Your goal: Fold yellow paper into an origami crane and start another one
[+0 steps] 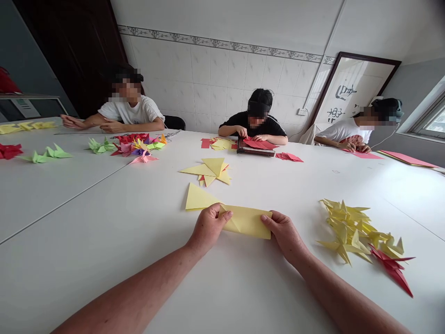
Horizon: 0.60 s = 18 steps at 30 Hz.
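A yellow folded paper (248, 221), rectangular with a diagonal crease near its left end, is held above the white table. My left hand (209, 226) pinches its left end, thumb on top. My right hand (284, 232) grips the right end the same way. The fingers beneath the paper are hidden. Just behind my left hand lies a yellow paper triangle (199, 197). Farther back is a pile of yellow and red folded papers (213, 170).
Yellow folded paper cranes (347, 227) and a red one (392, 266) lie at the right. Colourful cranes (139, 146) sit at the back left. Across the white table (139, 241), three people sit; one works over a dark tray (255, 149).
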### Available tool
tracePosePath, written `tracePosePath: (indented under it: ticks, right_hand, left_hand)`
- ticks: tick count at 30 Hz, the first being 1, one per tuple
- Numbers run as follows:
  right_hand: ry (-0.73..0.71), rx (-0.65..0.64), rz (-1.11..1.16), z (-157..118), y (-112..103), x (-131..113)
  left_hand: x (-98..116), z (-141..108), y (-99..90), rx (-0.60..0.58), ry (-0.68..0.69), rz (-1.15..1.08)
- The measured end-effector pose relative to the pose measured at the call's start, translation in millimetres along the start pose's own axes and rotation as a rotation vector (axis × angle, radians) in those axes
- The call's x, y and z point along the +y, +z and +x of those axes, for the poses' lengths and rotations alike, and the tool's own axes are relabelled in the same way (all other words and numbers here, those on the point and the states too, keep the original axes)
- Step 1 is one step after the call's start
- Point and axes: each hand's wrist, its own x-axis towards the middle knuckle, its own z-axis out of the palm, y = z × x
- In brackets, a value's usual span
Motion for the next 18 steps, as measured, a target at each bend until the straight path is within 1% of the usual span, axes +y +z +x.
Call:
tracePosePath:
  ticks: [8, 18]
  right_hand:
    - [0.006, 0.010, -0.020, -0.7, 0.4, -1.3]
    - [0.004, -0.021, -0.004, 0.3, -1.6, 1.1]
  left_hand:
    - [-0.3, 0.3, -0.3, -0.021, -0.005, -0.010]
    - [2.0, -1.4, -0.6, -0.006, -0.020, 0.005]
